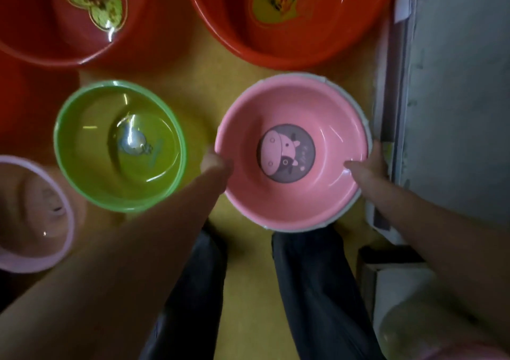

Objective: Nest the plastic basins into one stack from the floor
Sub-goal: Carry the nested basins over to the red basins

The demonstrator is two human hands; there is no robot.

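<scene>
A pink basin (pixel 292 105) with a cartoon cow on its bottom is in the middle right, sitting inside a white basin (pixel 346 89) of which only the rim shows. My left hand (pixel 216 163) grips the pink basin's left rim. My right hand (pixel 367 163) grips its right rim, thumb inside. A green basin (pixel 91 149) stands on the yellow floor to the left. At the left edge a pale lilac basin (pixel 67 221) is partly cut off. Two large red basins (pixel 55 53) (pixel 317 47) lie at the top.
A grey wall or cabinet (pixel 455 97) runs down the right side, with a white box (pixel 397 285) at its foot. My dark-trousered legs (pixel 311 290) stand below the pink basin. Yellow floor (pixel 198 89) shows between the basins.
</scene>
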